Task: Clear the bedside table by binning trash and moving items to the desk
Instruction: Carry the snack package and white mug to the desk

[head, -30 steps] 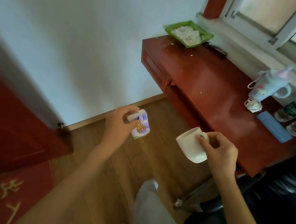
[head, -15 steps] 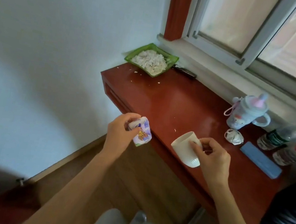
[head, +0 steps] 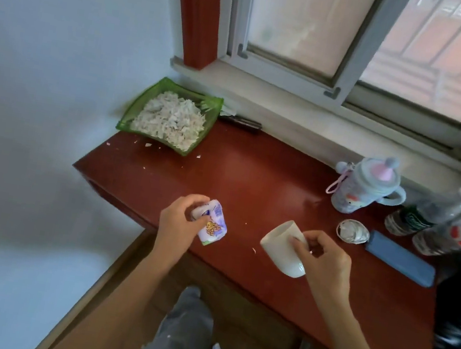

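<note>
Over the last second the view has swung from floor and door up to the red desk under the window, and both hands have come in from over the floorboards to above the near edge of the surface (head: 252, 183); judged from this, the carry from the bedside table is nearly done and the setting-down is what remains. The left hand (head: 178, 222) has its fingers wrapped round a small crumpled purple-and-white packet (head: 212, 225), held just above the near left part of the surface. The right hand (head: 321, 258) pinches a white mug (head: 282, 247) by its handle side, fingers closed on it, and the mug hangs in the air, not yet resting. The mug is tilted hard: its long axis runs from near-right to far-left, the open mouth pointing up and to the far left, the base toward the wrist. It would need righting before it is put down. Ahead lies bare surface; a green tray of white flakes (head: 129, 119) sits at the far left, and a child's sippy cup (head: 363, 186), a blue case (head: 400, 258) and two plastic bottles (head: 428, 216) stand to the right.
</note>
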Demonstrator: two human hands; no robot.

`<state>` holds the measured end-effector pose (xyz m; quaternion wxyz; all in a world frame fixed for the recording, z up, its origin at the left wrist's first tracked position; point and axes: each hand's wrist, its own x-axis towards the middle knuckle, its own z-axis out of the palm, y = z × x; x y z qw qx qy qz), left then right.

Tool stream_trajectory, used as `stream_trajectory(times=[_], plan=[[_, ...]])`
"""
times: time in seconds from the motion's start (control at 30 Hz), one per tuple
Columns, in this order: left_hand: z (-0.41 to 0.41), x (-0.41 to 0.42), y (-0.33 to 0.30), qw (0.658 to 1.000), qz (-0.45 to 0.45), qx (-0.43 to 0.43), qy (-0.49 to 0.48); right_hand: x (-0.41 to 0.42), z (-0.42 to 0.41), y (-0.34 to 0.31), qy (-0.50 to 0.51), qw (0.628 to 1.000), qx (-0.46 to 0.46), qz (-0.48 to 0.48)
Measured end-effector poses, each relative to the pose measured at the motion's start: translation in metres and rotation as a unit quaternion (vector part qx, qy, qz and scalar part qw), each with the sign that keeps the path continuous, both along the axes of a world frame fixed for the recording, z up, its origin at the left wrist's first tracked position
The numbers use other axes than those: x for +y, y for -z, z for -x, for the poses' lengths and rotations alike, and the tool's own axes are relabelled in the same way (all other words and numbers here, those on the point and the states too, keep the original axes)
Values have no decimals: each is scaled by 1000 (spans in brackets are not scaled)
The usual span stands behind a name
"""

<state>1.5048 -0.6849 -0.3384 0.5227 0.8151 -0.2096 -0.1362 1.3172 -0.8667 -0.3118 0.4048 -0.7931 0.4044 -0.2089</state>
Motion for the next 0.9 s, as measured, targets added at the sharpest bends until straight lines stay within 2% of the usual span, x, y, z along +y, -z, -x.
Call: stream_trajectory(times=[0.23,0.43,0.6,0.9], plan=[[-101,-36,14,996,-18,12,86,-2,-66,3,95,995,-1,-9],[-152,-76,31,989,-33,36,142,-4,-99,9,152,988,-3,-34],[-185,-125,44,980,-66,14,187,-17,-112,15,165,985,5,-45],[-236,-205,59,966,-148,-16,210,-51,-133,31,154,985,11,-71]])
